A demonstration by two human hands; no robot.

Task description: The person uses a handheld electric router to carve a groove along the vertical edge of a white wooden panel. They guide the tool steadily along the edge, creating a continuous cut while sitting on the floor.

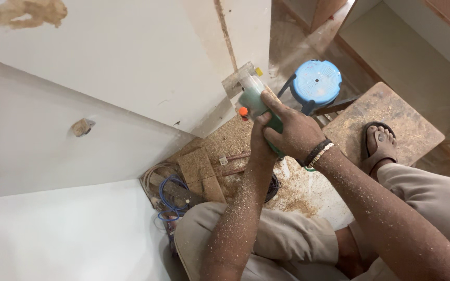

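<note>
At the corner of the white laminated board (131, 57), both hands are wrapped round a green power trimmer (256, 104). The right hand (294, 131) lies over the top of the tool's body, fingers curled shut around it, with dark and pale beaded bracelets (317, 153) at the wrist. The left hand (261, 136) comes up from below and grips the lower part of the body; it is mostly hidden behind the right, so how tightly its fingers close I cannot tell, though it plainly holds the tool. The trimmer's clear base (241, 78) sits against the board's edge, beside a raw strip where the wood core shows.

To do this trimming well, I would judge that the base needs to stay flat on the board's face and not tip over the corner (a tilt would likely gouge the laminate). A steady two-handed hold, as here, suits that, and an even feed along the edge should give a clean line.

Sawdust coats both forearms and lies thick on the floor below. Near the knees are a coil of blue cable (170, 195) and scraps of chipboard (200, 171). Further out stand a blue plastic stool (316, 83) and a dusty wooden stool (386, 125), on which the person's sandalled foot (378, 145) rests.
</note>
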